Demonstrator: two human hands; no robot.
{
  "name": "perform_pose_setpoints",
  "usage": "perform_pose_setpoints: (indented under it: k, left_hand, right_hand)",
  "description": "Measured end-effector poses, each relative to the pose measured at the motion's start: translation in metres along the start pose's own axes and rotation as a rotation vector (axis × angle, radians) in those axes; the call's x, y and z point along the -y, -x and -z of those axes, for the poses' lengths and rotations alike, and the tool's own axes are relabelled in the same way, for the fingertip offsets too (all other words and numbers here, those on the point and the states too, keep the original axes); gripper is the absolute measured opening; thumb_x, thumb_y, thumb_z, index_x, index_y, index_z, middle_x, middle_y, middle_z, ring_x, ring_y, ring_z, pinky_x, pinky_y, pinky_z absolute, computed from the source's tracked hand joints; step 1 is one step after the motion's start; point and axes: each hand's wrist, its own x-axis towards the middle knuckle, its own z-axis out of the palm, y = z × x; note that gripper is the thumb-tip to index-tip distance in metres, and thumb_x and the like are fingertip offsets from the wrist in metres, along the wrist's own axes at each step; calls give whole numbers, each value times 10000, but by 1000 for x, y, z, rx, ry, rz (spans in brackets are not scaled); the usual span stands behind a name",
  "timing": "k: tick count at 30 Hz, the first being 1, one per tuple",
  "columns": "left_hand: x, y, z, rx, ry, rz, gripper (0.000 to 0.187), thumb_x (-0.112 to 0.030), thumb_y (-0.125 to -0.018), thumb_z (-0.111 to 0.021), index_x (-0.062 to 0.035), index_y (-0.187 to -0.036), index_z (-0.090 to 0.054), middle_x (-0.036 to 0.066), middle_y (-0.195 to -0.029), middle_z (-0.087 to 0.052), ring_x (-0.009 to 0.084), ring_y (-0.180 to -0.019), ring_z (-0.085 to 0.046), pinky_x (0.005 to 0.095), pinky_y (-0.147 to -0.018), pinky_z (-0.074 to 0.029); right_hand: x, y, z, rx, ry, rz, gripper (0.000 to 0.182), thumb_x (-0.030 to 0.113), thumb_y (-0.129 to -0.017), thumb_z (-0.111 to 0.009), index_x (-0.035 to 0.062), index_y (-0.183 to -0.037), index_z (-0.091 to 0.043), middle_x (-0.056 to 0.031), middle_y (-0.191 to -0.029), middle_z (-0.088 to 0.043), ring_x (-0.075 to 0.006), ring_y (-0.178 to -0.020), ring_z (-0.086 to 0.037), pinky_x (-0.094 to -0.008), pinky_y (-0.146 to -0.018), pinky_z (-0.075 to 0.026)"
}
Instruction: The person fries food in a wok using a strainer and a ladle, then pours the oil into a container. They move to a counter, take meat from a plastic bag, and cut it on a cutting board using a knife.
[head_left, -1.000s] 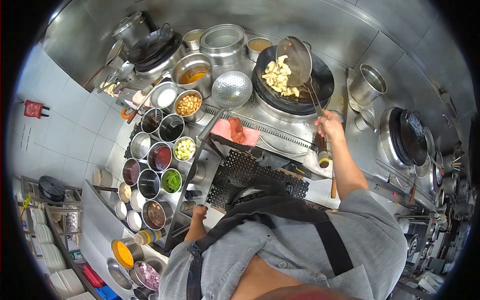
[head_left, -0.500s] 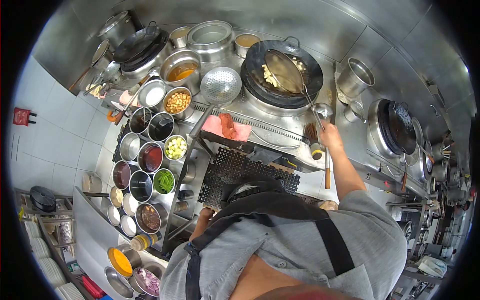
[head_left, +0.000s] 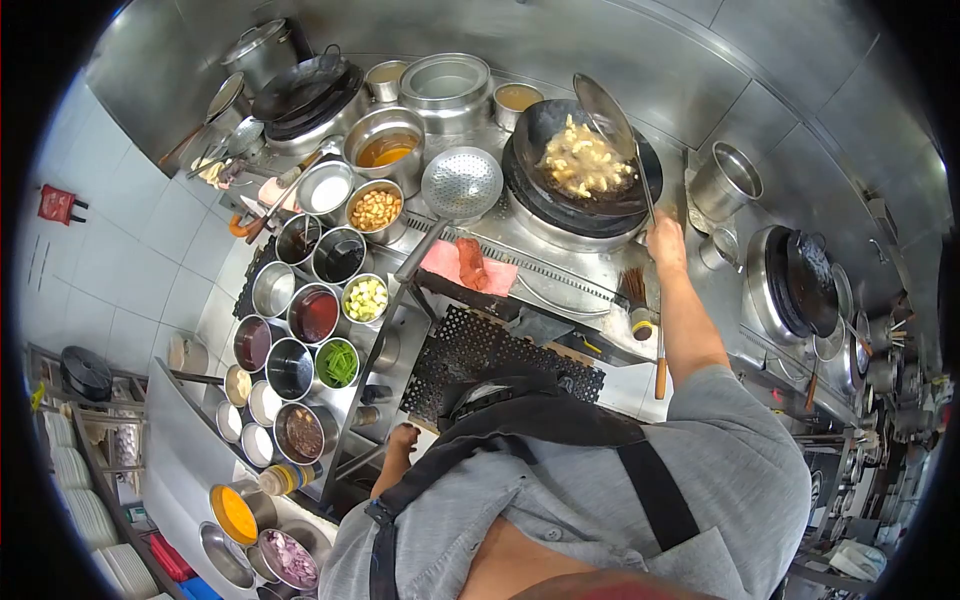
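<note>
Right hand (head_left: 665, 238) clamped on ladle (head_left: 608, 110) handle, bowl over wok (head_left: 585, 165) food at 12 o'clock. Left hand (head_left: 402, 438) low at 7 o'clock, grip unclear. No legible writing.

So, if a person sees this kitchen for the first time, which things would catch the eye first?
Probably the black wok at the top centre, full of pale food pieces, with the right hand holding a long ladle over it. Next, the cluster of round steel containers on the left, with sauces, chopped greens and other ingredients. A perforated skimmer lies between them and the wok, and the left hand is low by the counter edge.
</note>
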Motion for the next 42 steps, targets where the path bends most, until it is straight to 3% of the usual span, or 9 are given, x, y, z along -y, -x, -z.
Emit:
perform_pose_setpoints:
  k: [1, 5, 13, 15, 16, 23, 28, 36, 42]
  left_hand:
    - [-15, 10, 7, 30, -262, -138, 191, -127, -679, -629, -127, -867, -659, 92, -840, -642, 271, -721, -630, 376, -612, -533]
    - [-12, 39, -29, 131, -93, 20, 166, -143, -707, -612, -102, -863, -655, 95, -815, -642, 258, -714, -634, 363, -609, -537]
    - [-7, 18, -8, 216, -17, 171, 167, -174, -764, -576, -52, -854, -646, 99, -765, -642, 232, -699, -641, 337, -603, -545]
    - [-5, -5, 5, 247, 252, 440, 177, -182, -778, -567, -40, -852, -643, 100, -753, -642, 226, -695, -643, 330, -602, -546]
    - [-32, 7, 33, 125, 708, 727, 179, -174, -787, -551, -27, -847, -635, 112, -752, -639, 234, -665, -640, 337, -588, -550]
    - [-72, -1, 104, 30, -124, -6, 158, -125, -760, -559, -11, -851, -621, 134, -779, -613, 245, -647, -630, 390, -522, -561]
    - [-102, 13, 111, 20, 448, 283, 164, -124, -755, -565, -43, -878, -638, 116, -800, -602, 243, -698, -631, 384, -535, -557]
    - [-8, -12, 22, 239, -43, 98, 193, -136, -759, -565, -43, -915, -631, 115, -810, -603, 248, -715, -621, 384, -537, -549]
    - [-53, -23, 70, 49, 767, 653, 216, -145, -763, -565, -43, -943, -626, 115, -817, -603, 252, -729, -614, 384, -539, -544]
  right_hand:
    - [-1, 0, -3, 31, 22, -26, 296, 54, -787, -433, 30, -1035, -592, -274, -961, -595, -420, -951, -562, -487, -837, -446]
    - [0, -14, -16, 204, 59, -70, 320, 52, -765, -437, 41, -1036, -606, -234, -1060, -586, -394, -1041, -533, -461, -910, -418]
    - [-12, -31, -7, -17, 49, 39, 227, 57, -765, -472, 15, -931, -622, -241, -897, -617, -386, -895, -594, -468, -809, -462]
    - [-5, -21, -14, 66, 85, 31, 266, 55, -765, -453, 26, -975, -615, -240, -908, -617, -398, -909, -587, -469, -839, -456]
    - [-4, -16, -16, 113, 98, 39, 278, 56, -766, -448, 31, -988, -613, -240, -911, -617, -398, -916, -584, -470, -845, -453]
    - [-27, 25, 28, 244, 125, 172, 270, 77, -779, -466, 35, -1006, -607, -255, -912, -605, -405, -923, -569, -488, -824, -440]
    - [-65, 61, 71, 150, 87, 148, 236, 83, -780, -491, 34, -984, -599, -263, -870, -601, -416, -864, -574, -503, -789, -439]
    - [-57, 84, 74, 63, -78, 9, 174, 81, -757, -502, 18, -894, -589, -245, -756, -591, -420, -784, -581, -468, -687, -454]
    - [-65, 36, -9, 112, 19, 35, 229, 98, -767, -520, 53, -971, -614, -255, -875, -597, -411, -893, -568, -472, -771, -450]
